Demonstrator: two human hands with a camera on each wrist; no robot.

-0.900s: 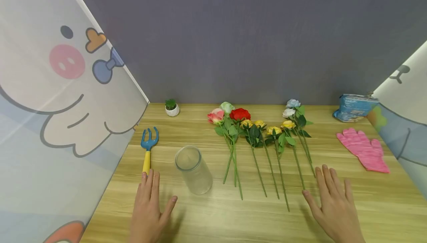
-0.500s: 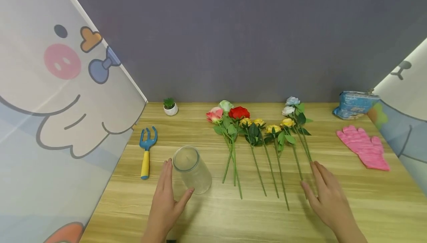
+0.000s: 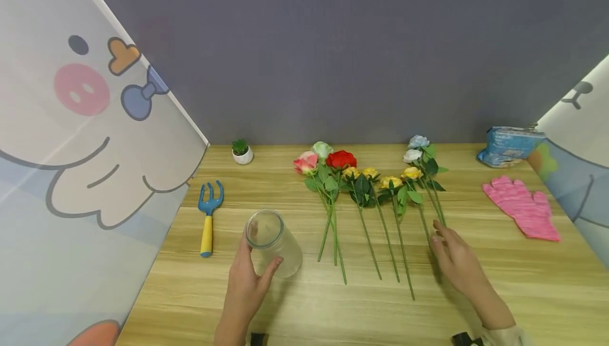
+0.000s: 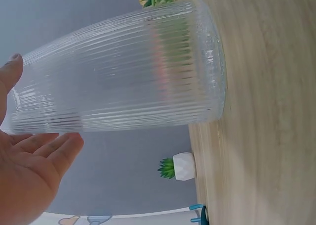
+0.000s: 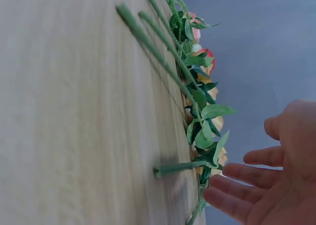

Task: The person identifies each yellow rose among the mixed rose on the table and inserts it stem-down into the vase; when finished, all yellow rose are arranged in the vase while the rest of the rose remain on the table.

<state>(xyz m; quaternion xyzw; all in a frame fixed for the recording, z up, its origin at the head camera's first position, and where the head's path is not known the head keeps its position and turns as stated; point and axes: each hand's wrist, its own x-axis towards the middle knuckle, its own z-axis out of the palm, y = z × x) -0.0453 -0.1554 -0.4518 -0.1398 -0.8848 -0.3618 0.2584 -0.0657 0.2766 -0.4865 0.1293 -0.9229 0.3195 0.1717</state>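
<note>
Since earlier frames, our left hand (image 3: pixel 246 282) has moved right, around glass vase (image 3: pixel 287 245); right hand (image 3: pixel 458 261) drawn in over right-side flower stems (image 5: pixel 180 168). Left: thumb and fingers spread either side of vase, contact uncertain. Right: fingers loosely extended. Vase upright, near left on counter (image 3: pixel 357 317). Blue packet (image 3: pixel 509 148), far right: print too small for us to read.

The vase (image 3: pixel 284 250) stands between the fork (image 3: pixel 208 220) and the flowers (image 3: pixel 362 189), on the table (image 3: pixel 342 317).
</note>
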